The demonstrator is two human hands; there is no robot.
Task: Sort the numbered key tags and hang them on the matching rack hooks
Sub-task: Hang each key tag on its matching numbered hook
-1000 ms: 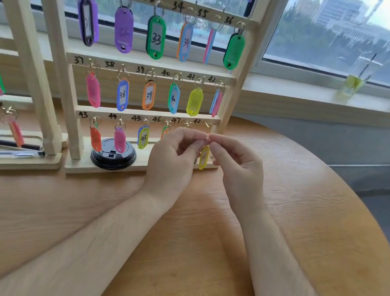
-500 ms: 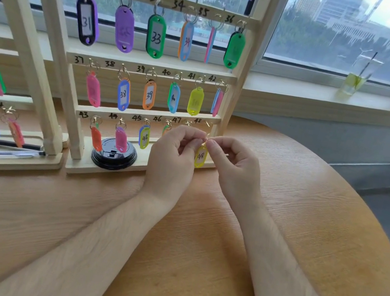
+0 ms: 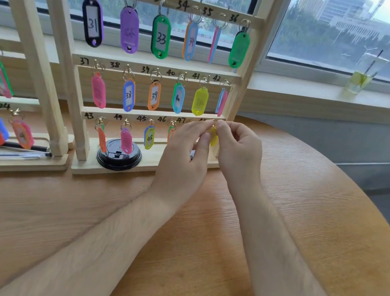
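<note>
A wooden rack (image 3: 249, 53) with rows numbered 31 to 48 stands on the round table; coloured numbered key tags hang on its hooks. My left hand (image 3: 185, 151) and my right hand (image 3: 237, 150) meet at the right end of the bottom row. Together they pinch the ring of a yellow key tag (image 3: 214, 138), which hangs between the fingers right under the rail where the last hook is. The hook itself is hidden by my fingertips. Tag 45 (image 3: 149, 137) and an orange-green tag (image 3: 171, 132) hang just left of my left hand.
A black round lid (image 3: 119, 155) sits on the rack's base. A second rack (image 3: 24, 44) with more tags stands to the left, with pens (image 3: 2, 155) lying on its base. A drink cup with a straw (image 3: 361, 75) stands on the window sill.
Both hands have lifted the yellow tag slightly up and toward the bottom rail's right end. The tag now hangs closer to the rack post.
</note>
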